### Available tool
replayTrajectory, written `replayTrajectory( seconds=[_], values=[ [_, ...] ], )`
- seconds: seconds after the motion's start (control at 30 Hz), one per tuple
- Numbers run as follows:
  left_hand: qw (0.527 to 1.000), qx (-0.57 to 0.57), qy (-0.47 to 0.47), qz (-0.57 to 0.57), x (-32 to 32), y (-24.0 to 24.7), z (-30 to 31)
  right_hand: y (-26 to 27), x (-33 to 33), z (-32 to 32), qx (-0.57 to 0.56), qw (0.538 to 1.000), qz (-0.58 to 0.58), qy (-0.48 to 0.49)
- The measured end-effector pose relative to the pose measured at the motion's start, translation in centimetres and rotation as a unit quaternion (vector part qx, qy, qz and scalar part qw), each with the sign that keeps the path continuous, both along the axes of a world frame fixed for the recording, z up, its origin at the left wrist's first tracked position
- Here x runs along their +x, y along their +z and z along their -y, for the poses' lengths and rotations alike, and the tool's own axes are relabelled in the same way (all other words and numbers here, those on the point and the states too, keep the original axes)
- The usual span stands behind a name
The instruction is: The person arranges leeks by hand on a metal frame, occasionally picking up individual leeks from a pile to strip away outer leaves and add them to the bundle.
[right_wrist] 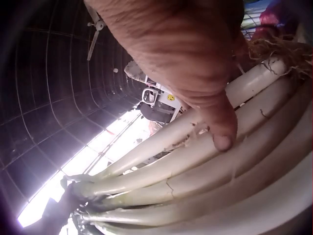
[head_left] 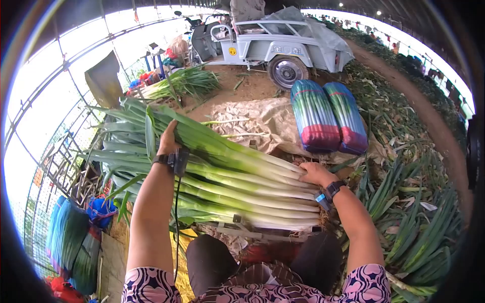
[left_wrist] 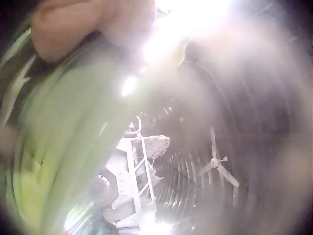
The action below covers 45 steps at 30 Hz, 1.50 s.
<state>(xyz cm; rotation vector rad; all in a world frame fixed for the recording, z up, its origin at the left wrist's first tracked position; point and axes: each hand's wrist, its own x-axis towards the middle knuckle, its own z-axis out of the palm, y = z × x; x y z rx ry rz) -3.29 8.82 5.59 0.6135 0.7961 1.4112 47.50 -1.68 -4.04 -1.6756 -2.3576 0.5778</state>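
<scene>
A big heap of long green onions lies crosswise before the person, leaves to the left and white stalks and roots to the right. My left hand grips the leafy part near the far side; in the left wrist view its fingers are bent beside blurred leaves. At the white root end, my right hand holds the far stalks. The right wrist view shows its thumb pressed over the white stalks, the other fingers mostly hidden behind the hand.
Two wrapped onion bundles stand beyond the right hand on a crumpled tan sheet. A grey three-wheeled cart is parked behind. Loose onions cover the ground at right; more wrapped bundles lie at lower left.
</scene>
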Motion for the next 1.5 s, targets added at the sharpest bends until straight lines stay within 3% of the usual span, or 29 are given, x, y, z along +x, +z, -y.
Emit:
replayTrajectory(
  seconds=[0.1,0.23,0.37,0.5,0.6,0.7,0.73,0.83,0.97,1.07,1.2,1.3,1.33,1.43,1.5],
  values=[
    [0.999,0.019,0.026,-0.031,-0.5,-0.5,0.5,-1.3,0.4,-0.7,0.003,1.0,0.011,0.017],
    [0.999,-0.001,0.033,-0.012,0.2,0.5,2.2,-2.4,-0.8,-0.4,0.053,0.991,-0.123,-0.009],
    [0.995,0.027,0.092,0.004,1.1,1.3,4.5,-4.1,-2.1,0.7,0.206,0.969,-0.136,-0.026],
    [0.995,0.051,0.09,0.008,1.8,2.3,6.4,-3.2,-2.2,1.0,0.175,0.98,-0.094,-0.009],
    [0.995,-0.004,0.076,-0.069,1.5,2.3,5.5,-2.2,-2.9,1.4,0.174,0.983,-0.051,-0.024],
    [0.989,-0.042,0.036,-0.14,0.5,1.3,3.0,-5.0,-3.2,0.6,0.241,0.965,-0.093,-0.053],
    [0.962,0.021,-0.016,-0.272,-4.0,-2.6,-1.8,-5.5,-3.3,0.5,0.257,0.959,-0.104,-0.065],
    [0.976,-0.071,-0.086,-0.185,-1.6,1.1,-1.1,-6.8,-3.4,0.5,0.288,0.946,-0.12,-0.09],
    [0.953,-0.1,-0.032,-0.285,0.8,3.1,0.4,-7.1,-3.1,0.4,0.271,0.951,-0.125,-0.08],
    [0.931,-0.026,0.01,-0.365,2.3,3.5,1.9,-7.6,-2.9,0.2,0.245,0.954,-0.158,-0.072],
    [0.743,-0.06,0.048,-0.664,0.9,2.7,0.7,-7.7,-2.7,0.3,0.236,0.958,-0.155,-0.057],
    [0.657,0.017,0.117,-0.745,0.5,1.3,2.7,-7.3,-2.6,0.5,0.203,0.966,-0.152,-0.059],
    [0.666,0.024,0.119,-0.736,0.9,1.5,4.2,-7.1,-2.6,0.6,0.189,0.968,-0.152,-0.061],
    [0.563,-0.029,0.127,-0.816,1.8,0.0,6.2,-6.1,-2.6,0.1,0.133,0.98,-0.135,-0.053],
    [0.515,0.016,0.15,-0.844,2.5,-0.7,7.2,-4.2,-3.0,-0.9,0.096,0.99,-0.107,-0.012]
  ],
)
